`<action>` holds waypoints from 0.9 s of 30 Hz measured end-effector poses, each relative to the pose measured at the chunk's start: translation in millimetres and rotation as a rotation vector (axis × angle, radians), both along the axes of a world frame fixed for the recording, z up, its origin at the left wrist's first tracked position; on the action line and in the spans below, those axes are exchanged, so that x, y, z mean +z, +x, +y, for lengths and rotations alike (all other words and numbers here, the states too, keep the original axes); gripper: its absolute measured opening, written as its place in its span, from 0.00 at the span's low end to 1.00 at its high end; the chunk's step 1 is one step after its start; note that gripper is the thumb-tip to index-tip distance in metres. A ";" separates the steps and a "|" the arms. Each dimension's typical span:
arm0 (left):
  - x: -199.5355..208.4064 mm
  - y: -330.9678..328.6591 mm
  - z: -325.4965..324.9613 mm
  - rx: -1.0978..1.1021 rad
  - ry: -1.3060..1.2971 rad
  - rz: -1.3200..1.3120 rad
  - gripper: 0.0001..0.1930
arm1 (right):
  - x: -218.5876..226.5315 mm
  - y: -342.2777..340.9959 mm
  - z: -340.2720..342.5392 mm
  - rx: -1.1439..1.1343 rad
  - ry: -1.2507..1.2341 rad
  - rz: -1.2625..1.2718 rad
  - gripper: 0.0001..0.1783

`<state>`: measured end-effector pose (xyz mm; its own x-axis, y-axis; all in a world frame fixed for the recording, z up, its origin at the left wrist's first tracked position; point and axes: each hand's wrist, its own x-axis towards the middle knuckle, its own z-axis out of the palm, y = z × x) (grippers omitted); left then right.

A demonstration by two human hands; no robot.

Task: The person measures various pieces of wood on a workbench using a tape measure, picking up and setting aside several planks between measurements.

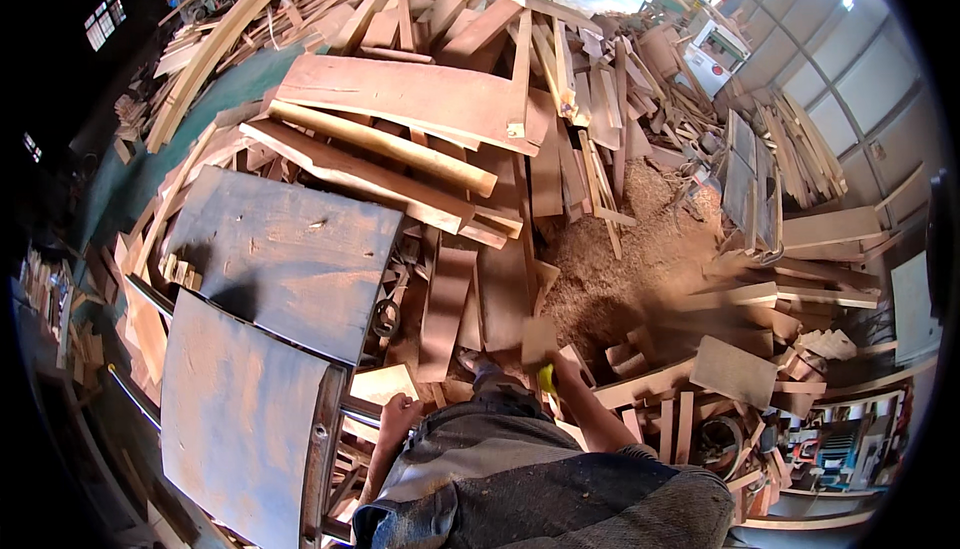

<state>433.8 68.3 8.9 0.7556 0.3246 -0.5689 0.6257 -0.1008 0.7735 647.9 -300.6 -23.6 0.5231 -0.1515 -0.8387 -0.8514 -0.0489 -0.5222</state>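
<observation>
My left hand (400,415) is curled into a fist at the right side of a flat metal machine table (245,419); nothing sticks out of it. In front of my right hip, my right hand (563,373) is closed around a small bright yellow object (546,379) whose kind I cannot make out. Just beyond those fingers shows a short rectangular wood block (539,340); whether the hand also grips it I cannot tell. A second dark metal table plate (285,249), dusted with sawdust, adjoins the first across a narrow gap.
Long planks (400,99) and squared beams (380,174) lie heaped ahead. A sawdust mound (625,249) spreads to the right, with a blurred brown patch over its near side. Boards and offcuts (735,374) crowd the right. My shoe (480,364) stands among loose boards.
</observation>
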 end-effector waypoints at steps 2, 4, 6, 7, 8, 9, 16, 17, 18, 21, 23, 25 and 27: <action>4.1 0.6 5.9 -0.011 0.020 0.003 0.18 | -38.7 -25.9 -27.5 0.006 -0.055 0.042 0.19; 22.4 0.8 1.8 0.022 -0.007 0.000 0.17 | -61.7 -52.2 -51.6 -0.024 -0.097 0.094 0.18; 22.7 2.2 -0.7 0.018 0.028 -0.022 0.17 | -95.6 -68.3 -83.9 -0.118 -0.098 0.059 0.16; 21.2 1.3 -0.2 0.020 0.051 -0.031 0.17 | -106.8 -68.9 -90.7 -0.191 -0.072 0.032 0.16; 20.3 -2.1 2.1 0.034 0.057 -0.030 0.17 | -112.1 -76.2 -88.8 -0.217 -0.176 0.055 0.16; 18.6 -2.1 3.8 0.024 0.050 -0.041 0.18 | -112.3 -85.0 -93.5 -0.369 0.153 -0.069 0.13; 25.2 13.0 -4.1 -0.085 0.094 0.024 0.19 | 24.6 126.1 -54.6 -0.311 0.094 -0.380 0.15; 26.3 9.5 -4.8 -0.080 0.115 0.039 0.19 | 77.5 165.7 -30.0 -0.267 0.290 -0.448 0.14; 27.1 12.7 -5.6 -0.087 0.128 0.036 0.20 | 154.0 198.7 -2.1 -0.150 0.427 -0.548 0.14; 20.0 26.3 -13.9 -0.105 0.183 -0.045 0.20 | 286.0 259.0 45.0 -0.049 0.602 -0.780 0.27; 16.6 32.9 -21.3 -0.101 0.193 -0.065 0.21 | 309.7 276.0 52.9 0.087 0.832 -0.799 0.30; 24.8 32.2 -27.6 -0.053 0.177 -0.012 0.21 | 291.3 258.3 80.9 0.056 0.607 -0.685 0.27; 22.0 26.4 -23.6 0.005 0.160 -0.065 0.21 | 253.9 229.0 110.5 0.063 0.626 -0.566 0.23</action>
